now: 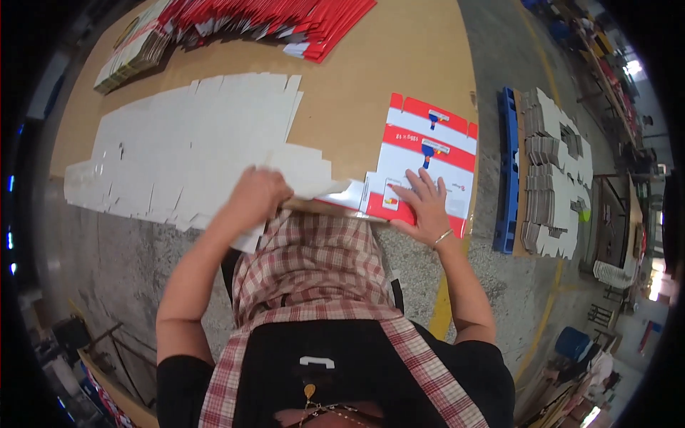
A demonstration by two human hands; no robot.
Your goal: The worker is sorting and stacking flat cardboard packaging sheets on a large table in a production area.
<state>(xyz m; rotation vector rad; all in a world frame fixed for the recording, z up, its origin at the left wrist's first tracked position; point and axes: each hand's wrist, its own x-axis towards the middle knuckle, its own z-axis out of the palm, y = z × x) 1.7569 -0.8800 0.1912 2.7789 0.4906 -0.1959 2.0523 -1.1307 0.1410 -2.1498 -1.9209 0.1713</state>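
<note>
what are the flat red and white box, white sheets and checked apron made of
Flat box: probably thin cardboard, smooth printed face, perhaps glossy, with slotted flaps. White sheets: likely card, matte, with stiff notched edges. Checked apron: soft woven cloth, perhaps cotton, bunching in folds.

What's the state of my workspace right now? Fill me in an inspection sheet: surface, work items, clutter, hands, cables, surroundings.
Surface: brown tabletop, partly covered by cardboard.
Work items: overlapping flat carton blanks, white side up; one red-and-white printed carton blank at the near right.
Clutter: a row of red flat cartons at the far side, beside a beige bundle of flat cartons.
Hands: left hand curled at the white blanks' near edge, grip too blurred to tell; right hand spread on the printed blank.
Cables: nothing seen on the tabletop.
Surroundings: blue pallet and cardboard stacks to the right.
</note>
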